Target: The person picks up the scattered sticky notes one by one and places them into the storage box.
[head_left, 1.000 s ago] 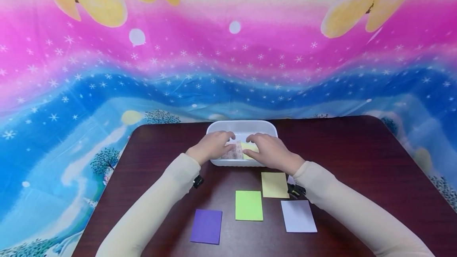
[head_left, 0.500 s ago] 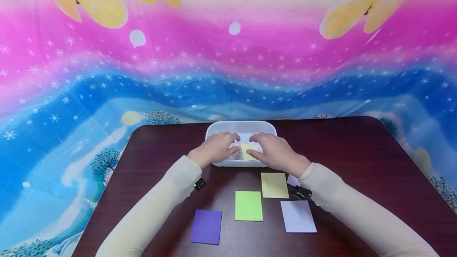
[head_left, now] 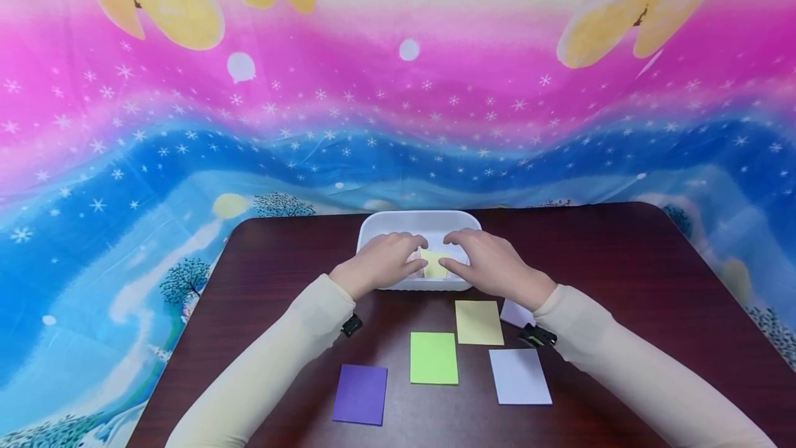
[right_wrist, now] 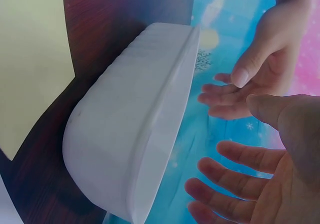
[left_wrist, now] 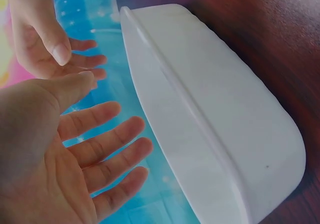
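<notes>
My left hand [head_left: 383,260] hovers over the left part of a white plastic tub [head_left: 419,216], its fingers loosely bent and holding nothing. Over the tub's right part is my right hand [head_left: 497,265], fingers spread apart with nothing in them. Between the two thumbs a pale yellow paper square [head_left: 433,263] shows inside the tub. Beside it, a patterned piece is mostly hidden behind my left hand. Both wrist views show the palms facing each other above the tub's rim, apart from it.
On the dark wooden table [head_left: 286,365] in front of the tub lie a yellow pad [head_left: 479,322], a green pad [head_left: 434,358], a purple pad [head_left: 360,395] and a white pad [head_left: 520,377]. Another pale pad [head_left: 516,314] is partly covered by the right wrist camera. A printed cloth [head_left: 398,116] hangs behind.
Both hands have drifted slightly to the right over the tub. My left hand now covers most of the patterned piece, and more of the pale pad by my right wrist shows. The pads lie still.
</notes>
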The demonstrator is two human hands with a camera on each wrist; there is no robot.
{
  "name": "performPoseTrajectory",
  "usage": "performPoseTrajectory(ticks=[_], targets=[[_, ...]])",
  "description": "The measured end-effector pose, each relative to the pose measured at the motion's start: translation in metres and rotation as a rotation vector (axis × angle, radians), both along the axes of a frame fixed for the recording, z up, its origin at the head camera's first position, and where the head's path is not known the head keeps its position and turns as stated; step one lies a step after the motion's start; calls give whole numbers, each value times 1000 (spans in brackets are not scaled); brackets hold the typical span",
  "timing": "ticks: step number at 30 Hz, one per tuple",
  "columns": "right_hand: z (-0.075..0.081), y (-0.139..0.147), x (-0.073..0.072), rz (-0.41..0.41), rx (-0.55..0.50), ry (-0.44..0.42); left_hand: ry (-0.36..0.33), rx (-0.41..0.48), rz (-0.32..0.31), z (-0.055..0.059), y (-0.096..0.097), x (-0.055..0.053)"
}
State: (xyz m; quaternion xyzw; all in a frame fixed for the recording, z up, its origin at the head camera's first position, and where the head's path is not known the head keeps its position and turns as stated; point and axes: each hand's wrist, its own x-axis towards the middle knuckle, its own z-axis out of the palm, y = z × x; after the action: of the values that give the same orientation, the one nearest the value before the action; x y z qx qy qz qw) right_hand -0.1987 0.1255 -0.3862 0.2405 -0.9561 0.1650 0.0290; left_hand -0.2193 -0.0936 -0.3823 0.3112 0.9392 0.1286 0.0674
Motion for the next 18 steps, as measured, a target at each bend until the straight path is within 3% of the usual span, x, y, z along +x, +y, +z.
performPoseTrajectory(ticks=[18], targets=[[-5,21,5,-42,-20,27,43,-17,-45,2,12,11]])
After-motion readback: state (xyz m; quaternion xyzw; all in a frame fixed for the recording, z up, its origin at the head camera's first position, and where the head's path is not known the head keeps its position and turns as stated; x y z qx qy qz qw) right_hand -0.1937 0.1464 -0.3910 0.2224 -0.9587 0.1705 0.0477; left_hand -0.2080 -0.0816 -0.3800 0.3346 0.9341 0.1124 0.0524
